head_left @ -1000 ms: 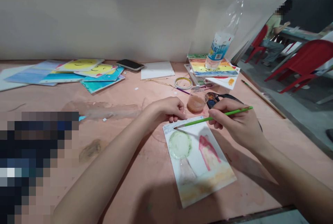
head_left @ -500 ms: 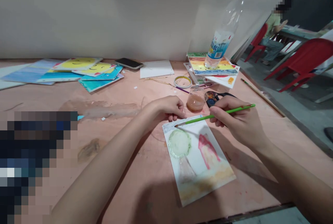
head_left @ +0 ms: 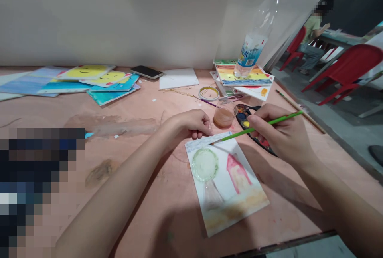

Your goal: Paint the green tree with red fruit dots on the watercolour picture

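A paintbrush (head_left: 266,126) with a green handle is pinched between the thumb and fingers of my right hand (head_left: 279,132). Its tip is at the blue-grey strip along the top of a small watercolour painting (head_left: 220,196), which shows a green round-topped tree and a pink-outlined house. My left hand (head_left: 196,122) rests by the top edge of this sheet, fingers curled inward, nothing visible in them. Just beyond sits a clear cup of brownish water (head_left: 224,116). The paint palette (head_left: 243,117), with its colour wells, lies partly hidden behind my right hand.
Several painted cards (head_left: 115,86) and a phone (head_left: 146,72) lie along the wall. A white sheet (head_left: 178,79) and a tape roll (head_left: 209,93) are near the middle. A plastic bottle (head_left: 251,50) stands on stacked pictures. Another person (head_left: 312,30) sits beyond, near red chairs (head_left: 347,70).
The brush tip has moved right along the top strip of the painting. My right hand has shifted slightly right, uncovering more of the palette. My left hand stays in place.
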A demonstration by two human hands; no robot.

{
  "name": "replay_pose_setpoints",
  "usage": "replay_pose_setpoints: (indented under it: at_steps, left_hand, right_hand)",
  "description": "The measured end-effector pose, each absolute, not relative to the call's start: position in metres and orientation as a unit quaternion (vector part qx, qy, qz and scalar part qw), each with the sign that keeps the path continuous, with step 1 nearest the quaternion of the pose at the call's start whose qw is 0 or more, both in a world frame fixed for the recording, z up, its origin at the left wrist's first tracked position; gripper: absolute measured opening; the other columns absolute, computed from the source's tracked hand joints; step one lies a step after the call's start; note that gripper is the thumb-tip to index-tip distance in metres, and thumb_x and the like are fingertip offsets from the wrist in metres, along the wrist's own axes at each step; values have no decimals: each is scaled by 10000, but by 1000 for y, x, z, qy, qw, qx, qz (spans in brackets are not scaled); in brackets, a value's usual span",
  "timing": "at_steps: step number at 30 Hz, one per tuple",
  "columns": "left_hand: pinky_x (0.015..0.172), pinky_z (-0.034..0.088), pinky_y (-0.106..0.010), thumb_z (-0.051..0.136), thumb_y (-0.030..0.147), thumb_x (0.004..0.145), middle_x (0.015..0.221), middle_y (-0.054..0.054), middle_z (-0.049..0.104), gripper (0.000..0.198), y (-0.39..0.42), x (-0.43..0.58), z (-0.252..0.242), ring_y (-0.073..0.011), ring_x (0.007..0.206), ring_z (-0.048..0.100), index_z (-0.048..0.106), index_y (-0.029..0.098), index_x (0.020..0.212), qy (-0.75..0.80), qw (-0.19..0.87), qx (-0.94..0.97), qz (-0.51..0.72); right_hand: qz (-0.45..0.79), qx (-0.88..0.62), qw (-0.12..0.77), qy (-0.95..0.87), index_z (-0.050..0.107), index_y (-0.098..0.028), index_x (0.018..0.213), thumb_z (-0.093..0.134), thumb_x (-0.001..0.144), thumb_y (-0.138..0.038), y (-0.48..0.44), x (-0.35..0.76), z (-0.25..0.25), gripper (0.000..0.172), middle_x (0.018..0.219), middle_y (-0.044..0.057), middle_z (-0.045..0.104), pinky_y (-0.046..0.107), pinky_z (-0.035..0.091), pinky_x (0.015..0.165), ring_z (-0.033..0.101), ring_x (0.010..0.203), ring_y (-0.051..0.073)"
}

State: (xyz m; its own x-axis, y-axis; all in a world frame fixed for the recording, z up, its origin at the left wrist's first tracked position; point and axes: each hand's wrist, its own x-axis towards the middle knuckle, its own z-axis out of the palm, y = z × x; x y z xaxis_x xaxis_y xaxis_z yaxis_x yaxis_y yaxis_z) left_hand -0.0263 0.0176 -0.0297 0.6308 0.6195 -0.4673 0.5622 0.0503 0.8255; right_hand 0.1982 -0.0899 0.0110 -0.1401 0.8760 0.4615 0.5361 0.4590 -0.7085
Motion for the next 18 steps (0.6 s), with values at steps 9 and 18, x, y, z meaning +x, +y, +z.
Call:
replay_pose_setpoints:
  at_steps: [9, 18]
  left_hand:
    - [414, 379, -192, 811, 272, 679, 482, 6, 570, 261, 21, -26, -32, -91, 443, 520, 591, 154, 602, 436, 581, 687, 20]
    - [402, 356, -181, 802, 250, 680, 518, 16, 580, 228, 19, -25, -31, -79, 430, 512, 599, 155, 642, 446, 589, 673, 26]
  right_hand:
    - [141, -486, 450, -736, 564, -232, 650, 599, 951, -288, -90, 199, 20, 308, 581, -7, 560, 283, 347, 482, 488, 514, 134]
    - [102, -499, 445, -737, 532, -232, 649, 589, 951, -253, -84, 207, 21, 307, 585, -15, 548, 304, 342, 544, 478, 540, 137]
